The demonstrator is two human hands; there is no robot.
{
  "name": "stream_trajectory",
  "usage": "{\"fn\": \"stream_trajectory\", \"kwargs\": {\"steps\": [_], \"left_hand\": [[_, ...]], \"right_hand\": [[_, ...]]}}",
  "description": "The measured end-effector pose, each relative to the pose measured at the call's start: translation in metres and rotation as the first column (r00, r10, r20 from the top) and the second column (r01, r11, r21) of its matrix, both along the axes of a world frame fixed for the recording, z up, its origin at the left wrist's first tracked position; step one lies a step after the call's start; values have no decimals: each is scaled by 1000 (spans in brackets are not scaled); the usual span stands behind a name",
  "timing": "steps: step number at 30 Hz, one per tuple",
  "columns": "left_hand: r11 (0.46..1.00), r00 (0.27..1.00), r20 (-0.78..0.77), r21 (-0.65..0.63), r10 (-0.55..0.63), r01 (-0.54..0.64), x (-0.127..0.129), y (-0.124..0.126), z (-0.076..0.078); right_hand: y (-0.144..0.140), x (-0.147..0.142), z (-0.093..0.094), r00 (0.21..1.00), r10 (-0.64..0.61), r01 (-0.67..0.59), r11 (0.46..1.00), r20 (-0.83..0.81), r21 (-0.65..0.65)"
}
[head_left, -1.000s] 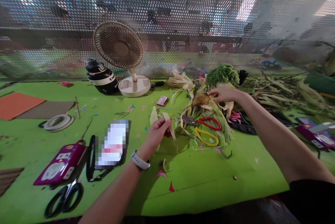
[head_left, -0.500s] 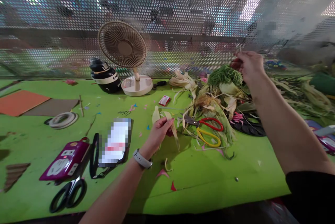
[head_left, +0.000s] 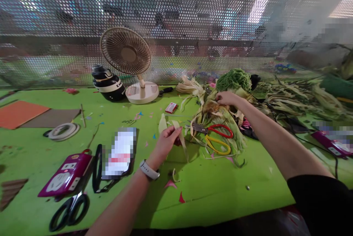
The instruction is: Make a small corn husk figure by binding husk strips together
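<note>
**Bench obs.: both hands at the corn-husk pile, green table**

Far left, 9 o'clock: orange sheet point(head_left: 19, 113) flat on the green table point(head_left: 220, 192), a tape roll point(head_left: 63, 131) just to its right. At 7–8 o'clock: magenta power strip point(head_left: 66, 174), with black scissors point(head_left: 68, 212) directly below it near the front edge. Next right, a blurred phone point(head_left: 120, 152) lying flat.

Toward 11 o'clock, against the perforated screen: black-and-white jug point(head_left: 108, 83) beside a beige desk fan point(head_left: 129, 59), upright, facing the camera.

Centre: left hand point(head_left: 165, 142), white watch on the wrist, thumb and fingers pressed together on a pale husk strip point(head_left: 176, 133); the strip hangs down past the hand toward the table. Small red box point(head_left: 171, 107) at 12 o'clock of this hand, well apart.

Right of centre: red-and-yellow scissors point(head_left: 216, 138) lie on the near edge of the husk pile point(head_left: 228, 118). Right hand point(head_left: 227, 98) rests on top of the pile, fingers curled down into the husks; whether it grips any one piece — cannot tell. Green fibre bundle point(head_left: 234, 78) just behind it at 12 o'clock.

At 2–3 o'clock: loose long husks point(head_left: 298, 98) spread across the table.
</note>
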State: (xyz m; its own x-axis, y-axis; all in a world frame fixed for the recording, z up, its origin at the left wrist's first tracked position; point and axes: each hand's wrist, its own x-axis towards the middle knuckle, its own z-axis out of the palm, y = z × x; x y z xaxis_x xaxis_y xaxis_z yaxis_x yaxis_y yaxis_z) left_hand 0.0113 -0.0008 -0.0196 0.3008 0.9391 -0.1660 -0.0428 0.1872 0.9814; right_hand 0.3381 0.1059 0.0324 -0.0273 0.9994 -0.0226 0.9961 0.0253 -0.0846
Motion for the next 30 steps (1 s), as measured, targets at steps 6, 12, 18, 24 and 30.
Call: {"fn": "stream_trajectory", "kwargs": {"steps": [6, 12, 18, 24, 30], "left_hand": [[1000, 1000, 6, -26, -4, 4, 0, 2, -3], [999, 999, 24, -36, 24, -23, 1, 0, -1], [1000, 1000, 22, -25, 5, -4, 0, -4, 5], [1000, 1000, 19, -23, 15, -15, 1, -2, 2], [1000, 1000, 19, -8, -10, 10, 3, -4, 5]], "right_hand": [[5, 2, 11, 989, -41, 55, 994, -142, 91], [25, 13, 43, 862, -144, 322, 896, -486, 306], [10, 31, 56, 887, -319, 433, 828, -335, 357], [-47, 0, 38, 950, -311, 305, 892, -37, 333], [-109, -83, 2, 938, 195, -34, 877, -288, 480]]}}
